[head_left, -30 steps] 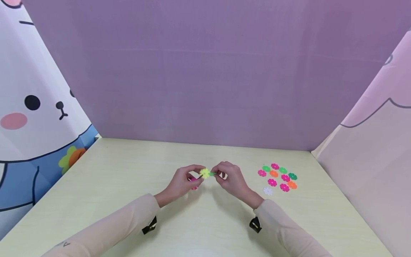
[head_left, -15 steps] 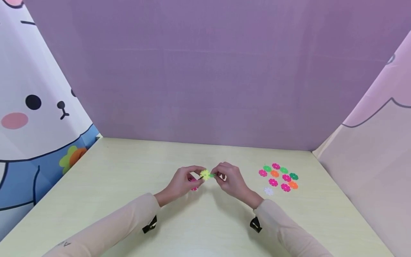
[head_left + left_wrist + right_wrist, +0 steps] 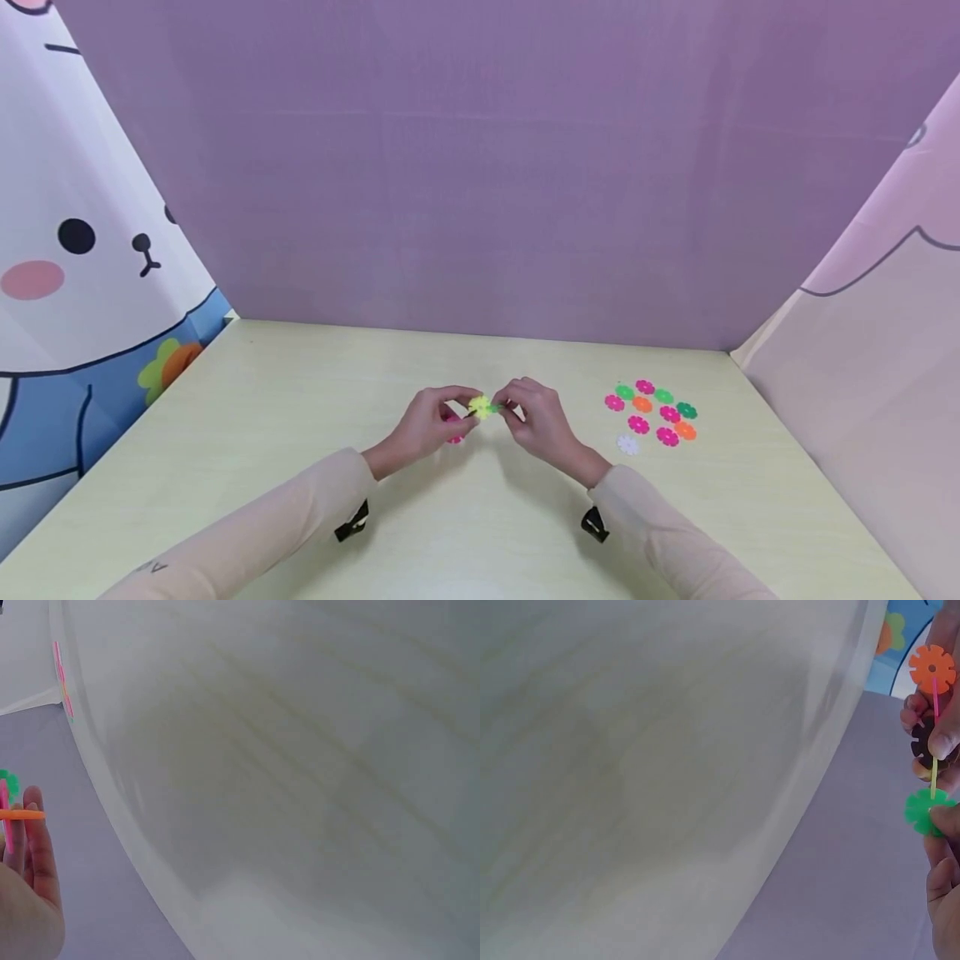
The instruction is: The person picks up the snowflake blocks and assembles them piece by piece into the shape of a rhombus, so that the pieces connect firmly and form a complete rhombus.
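My left hand [image 3: 425,423] grips a small chain of notched, flower-shaped plastic discs above the table. In the head view, a yellow disc [image 3: 481,407] sits between the two hands, and a pink disc [image 3: 453,438] shows behind the left thumb. The right wrist view shows an orange disc [image 3: 932,658] at one end and a dark disc [image 3: 921,742] under the left fingers. At the other end, my right hand [image 3: 542,421] pinches a green disc [image 3: 921,813] between thumb and fingertips. Its edge meets the edge-on yellow disc; the right fingers hide part of the green one.
On the right of the pale wooden table [image 3: 480,533] lie several loose discs: pink ones [image 3: 638,425], green ones, orange ones [image 3: 642,405] and a white disc [image 3: 627,445]. A purple cloth wall [image 3: 480,183] rises behind the table, with printed cloth panels at both sides.
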A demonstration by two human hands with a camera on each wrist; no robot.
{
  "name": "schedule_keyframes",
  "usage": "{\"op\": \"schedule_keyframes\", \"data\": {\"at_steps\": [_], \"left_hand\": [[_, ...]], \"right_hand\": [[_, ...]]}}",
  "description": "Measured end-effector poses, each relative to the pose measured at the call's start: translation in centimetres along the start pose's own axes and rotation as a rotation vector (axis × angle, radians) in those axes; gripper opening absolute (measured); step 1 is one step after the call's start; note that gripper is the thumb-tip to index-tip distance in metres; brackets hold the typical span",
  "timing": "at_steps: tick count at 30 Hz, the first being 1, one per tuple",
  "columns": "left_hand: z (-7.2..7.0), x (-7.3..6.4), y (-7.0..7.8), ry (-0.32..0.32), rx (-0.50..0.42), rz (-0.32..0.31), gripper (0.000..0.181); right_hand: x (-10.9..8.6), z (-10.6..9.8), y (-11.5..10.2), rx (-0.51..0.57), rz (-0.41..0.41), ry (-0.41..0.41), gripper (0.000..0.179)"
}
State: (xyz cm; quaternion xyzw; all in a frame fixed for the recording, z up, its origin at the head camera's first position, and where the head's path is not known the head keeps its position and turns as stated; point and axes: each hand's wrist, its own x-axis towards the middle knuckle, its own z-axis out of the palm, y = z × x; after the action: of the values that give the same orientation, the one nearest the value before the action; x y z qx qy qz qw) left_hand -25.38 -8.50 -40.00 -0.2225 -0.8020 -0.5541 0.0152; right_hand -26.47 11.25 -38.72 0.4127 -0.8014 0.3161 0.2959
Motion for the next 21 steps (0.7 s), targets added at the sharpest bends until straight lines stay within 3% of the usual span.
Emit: {"op": "schedule_keyframes", "data": {"at_steps": [5,13,21], "left_hand": [[0.0,0.2,-0.1,0.007,0.008,-0.006,0.032],[0.2,0.1,-0.6,0.027,0.036,-0.028,0.034],[0.2,0.0,-0.6,0.059,0.039,-0.07,0.04]], "right_hand": [[0.1,0.0,0.0,-0.004,0.028,-0.009,0.017],[0.1,0.0,0.3,0.044,0.128,-0.114,0.017],[-0.1,-1.3,0.9,0.044,0.211,-0.164,0.022]]}}
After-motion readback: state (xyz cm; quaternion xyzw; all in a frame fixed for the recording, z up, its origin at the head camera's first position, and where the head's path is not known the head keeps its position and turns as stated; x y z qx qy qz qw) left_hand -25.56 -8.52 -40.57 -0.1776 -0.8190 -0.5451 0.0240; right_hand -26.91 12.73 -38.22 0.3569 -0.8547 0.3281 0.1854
